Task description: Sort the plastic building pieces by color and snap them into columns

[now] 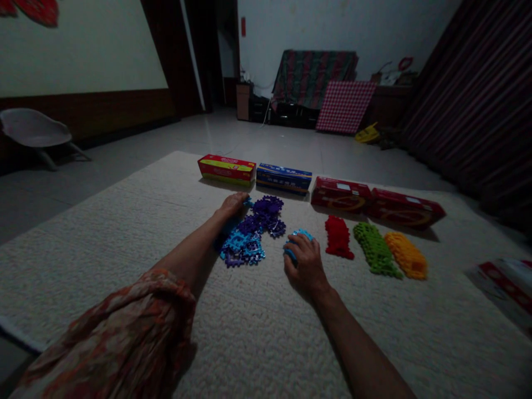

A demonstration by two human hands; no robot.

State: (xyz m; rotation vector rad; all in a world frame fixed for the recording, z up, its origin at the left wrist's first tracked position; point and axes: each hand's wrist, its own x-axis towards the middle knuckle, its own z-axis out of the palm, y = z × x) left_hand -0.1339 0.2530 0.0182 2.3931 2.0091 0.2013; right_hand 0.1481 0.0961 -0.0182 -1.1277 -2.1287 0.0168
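My left hand (235,204) is at the far left side of a loose heap of purple gear-edged plastic pieces (266,205) and light blue gear-edged pieces (236,240). A bit of light blue shows at its fingertips, so the fingers seem closed on a blue piece. My right hand (305,260) is curved over a small stack of light blue pieces (300,235) on the mat, its fingers wrapped round them. Right of that hand lie a red stack (338,237), a green stack (376,249) and an orange stack (406,254) of similar pieces.
Beyond the pieces stand a red-and-yellow box (226,170), a blue box (283,179) and two dark red boxes (341,195) in a row. The pale textured mat (124,221) spreads over the tiled floor. A small chair (37,130) is at left, a red-and-white package (507,282) at right.
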